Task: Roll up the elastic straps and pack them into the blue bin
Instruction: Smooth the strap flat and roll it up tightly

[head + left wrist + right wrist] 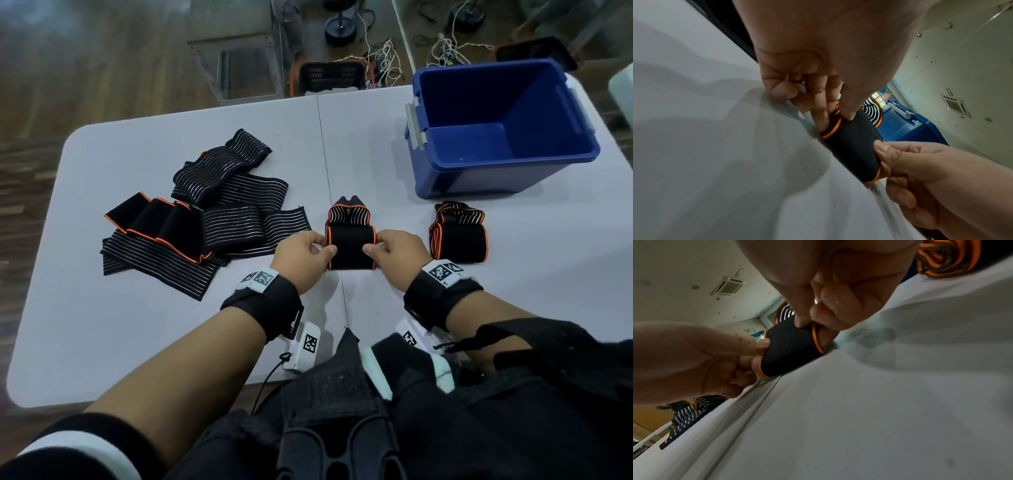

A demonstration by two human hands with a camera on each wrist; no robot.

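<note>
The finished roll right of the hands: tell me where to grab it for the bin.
Take the finished roll from above, probably with the right hand, fingers and thumb across its black outer wrap, squeezing the two long sides. It lies flat on the table with orange-edged coil ends exposed; pinching an end could loosen the layers. The blue bin stands just behind.

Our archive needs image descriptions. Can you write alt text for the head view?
Both hands, left hand and right hand, pinch the ends of a half-rolled strap on a white table; a finished roll lies right, below the empty blue bin.
</note>
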